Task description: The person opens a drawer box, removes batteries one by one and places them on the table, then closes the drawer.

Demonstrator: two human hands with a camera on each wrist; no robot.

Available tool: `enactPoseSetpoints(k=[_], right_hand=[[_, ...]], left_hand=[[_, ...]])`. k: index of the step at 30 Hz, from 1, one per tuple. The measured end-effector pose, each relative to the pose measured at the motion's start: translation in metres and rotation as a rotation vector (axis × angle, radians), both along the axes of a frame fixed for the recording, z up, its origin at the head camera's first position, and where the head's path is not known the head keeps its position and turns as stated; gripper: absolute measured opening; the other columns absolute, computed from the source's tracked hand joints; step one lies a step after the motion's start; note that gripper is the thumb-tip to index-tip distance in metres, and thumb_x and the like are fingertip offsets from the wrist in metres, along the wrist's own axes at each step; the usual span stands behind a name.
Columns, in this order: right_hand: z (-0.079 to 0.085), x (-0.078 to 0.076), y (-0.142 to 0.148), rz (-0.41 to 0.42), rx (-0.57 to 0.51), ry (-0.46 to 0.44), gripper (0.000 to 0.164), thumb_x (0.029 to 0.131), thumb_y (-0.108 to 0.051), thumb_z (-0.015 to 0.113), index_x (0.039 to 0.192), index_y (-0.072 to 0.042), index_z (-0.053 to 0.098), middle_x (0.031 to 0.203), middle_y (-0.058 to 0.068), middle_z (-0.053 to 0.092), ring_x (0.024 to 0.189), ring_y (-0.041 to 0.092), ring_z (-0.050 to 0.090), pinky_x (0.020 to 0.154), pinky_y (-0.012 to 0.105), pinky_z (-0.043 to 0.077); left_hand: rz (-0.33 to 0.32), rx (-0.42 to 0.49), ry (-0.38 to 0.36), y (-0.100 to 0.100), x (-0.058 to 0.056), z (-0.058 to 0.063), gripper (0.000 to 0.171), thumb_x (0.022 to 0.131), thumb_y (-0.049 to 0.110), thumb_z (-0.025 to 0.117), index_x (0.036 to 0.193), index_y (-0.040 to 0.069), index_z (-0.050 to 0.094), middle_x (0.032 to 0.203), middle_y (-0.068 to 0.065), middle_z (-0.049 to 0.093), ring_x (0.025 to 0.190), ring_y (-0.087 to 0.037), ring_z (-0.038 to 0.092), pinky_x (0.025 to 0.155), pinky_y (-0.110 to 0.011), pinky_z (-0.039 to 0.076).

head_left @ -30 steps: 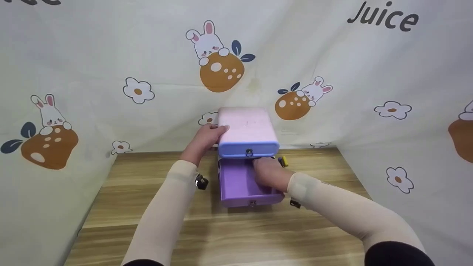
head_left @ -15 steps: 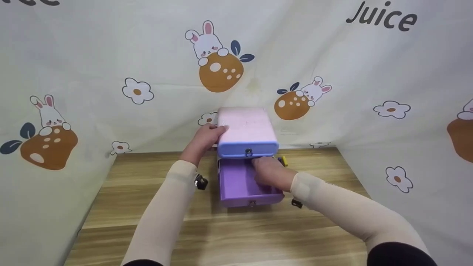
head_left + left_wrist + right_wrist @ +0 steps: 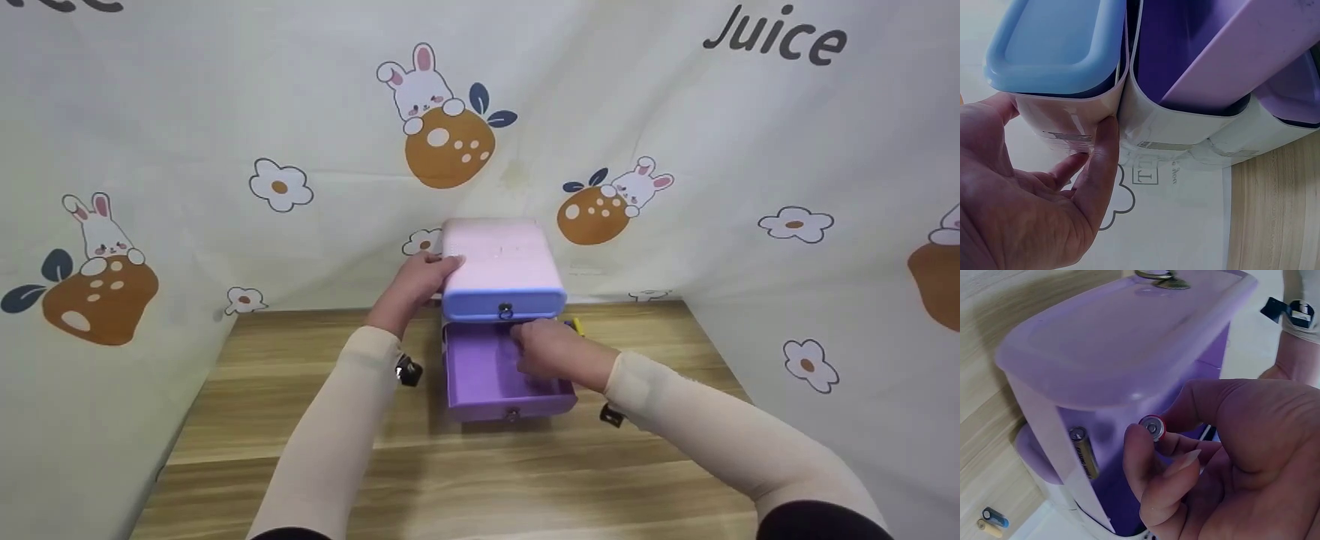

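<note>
Nearest, above the wood-grain tabletop (image 3: 495,487) and in front of the purple drawer (image 3: 480,411): pale sleeves (image 3: 322,442). On the drawer's front, a metal ring pull (image 3: 512,414). Over the drawer's right half, the right hand (image 3: 550,349) — pinching a red-rimmed battery (image 3: 1152,428) by the fingertips, end-on to the right wrist view. Inside the drawer, by its right wall, a gold-and-black battery (image 3: 1084,451), untouched. Right of the drawer and farther back, a dark blue battery (image 3: 995,517) just beside a yellow battery (image 3: 988,529). Behind and left of the drawer, the left hand (image 3: 424,281), grasping the pink-topped drawer unit (image 3: 499,251) by its upper edge. Directly above the drawer, a closed blue drawer (image 3: 480,304). Farthest behind, a rabbit-print backdrop (image 3: 337,97).

Probably partway along: purple drawer open, one battery inside, one not yet released, two outside. Impossible to tell — batteries going in or coming out.
</note>
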State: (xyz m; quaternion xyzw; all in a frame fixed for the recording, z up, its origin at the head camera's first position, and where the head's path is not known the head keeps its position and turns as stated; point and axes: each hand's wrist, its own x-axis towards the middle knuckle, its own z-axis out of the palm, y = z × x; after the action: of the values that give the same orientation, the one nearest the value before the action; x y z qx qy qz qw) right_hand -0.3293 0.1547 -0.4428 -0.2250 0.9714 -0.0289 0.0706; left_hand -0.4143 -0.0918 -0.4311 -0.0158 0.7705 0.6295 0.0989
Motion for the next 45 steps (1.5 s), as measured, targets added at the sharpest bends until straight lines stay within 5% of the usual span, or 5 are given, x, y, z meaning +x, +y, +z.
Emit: enactPoseSetpoints(k=[9, 25, 33, 45], right_hand=[[0.014, 0.003, 0.009, 0.035, -0.054, -0.008, 0.021, 0.082, -0.009, 0.073, 0.080, -0.018, 0.055, 0.071, -0.001, 0.050, 0.069, 0.022, 0.051, 0.063, 0.038, 0.044], [0.039, 0.008, 0.030, -0.021, -0.249, -0.109, 0.014, 0.085, -0.005, 0.073, 0.090, -0.014, 0.063, 0.079, 0.001, 0.059, 0.073, 0.019, 0.057, 0.061, 0.033, 0.051], [0.045, 0.006, 0.044, -0.083, -0.325, -0.158, 0.013, 0.089, -0.008, 0.076, 0.092, -0.013, 0.064, 0.082, 0.006, 0.064, 0.062, 0.018, 0.065, 0.054, 0.032, 0.057], [0.052, 0.003, 0.063, -0.127, -0.326, -0.156, 0.010, 0.093, -0.011, 0.072, 0.101, -0.009, 0.066, 0.080, 0.005, 0.066, 0.059, 0.017, 0.065, 0.054, 0.031, 0.056]], left_hand=[[-0.004, -0.020, 0.000, 0.000, -0.001, 0.000, 0.080, 0.105, 0.050, 0.071, 0.160, -0.002, 0.047, 0.138, -0.019, 0.066, 0.119, -0.031, 0.069, 0.102, -0.052, 0.060], [0.011, 0.008, 0.002, -0.002, 0.002, -0.002, 0.079, 0.104, 0.050, 0.073, 0.158, -0.001, 0.045, 0.139, -0.018, 0.063, 0.120, -0.032, 0.069, 0.101, -0.052, 0.060], [0.010, -0.012, 0.008, -0.001, 0.001, -0.001, 0.080, 0.104, 0.051, 0.073, 0.157, -0.002, 0.047, 0.139, -0.018, 0.064, 0.119, -0.031, 0.069, 0.101, -0.051, 0.060], [0.004, -0.034, -0.009, -0.001, 0.002, 0.000, 0.080, 0.105, 0.053, 0.071, 0.159, 0.000, 0.045, 0.139, -0.017, 0.064, 0.121, -0.031, 0.067, 0.105, -0.052, 0.057]])
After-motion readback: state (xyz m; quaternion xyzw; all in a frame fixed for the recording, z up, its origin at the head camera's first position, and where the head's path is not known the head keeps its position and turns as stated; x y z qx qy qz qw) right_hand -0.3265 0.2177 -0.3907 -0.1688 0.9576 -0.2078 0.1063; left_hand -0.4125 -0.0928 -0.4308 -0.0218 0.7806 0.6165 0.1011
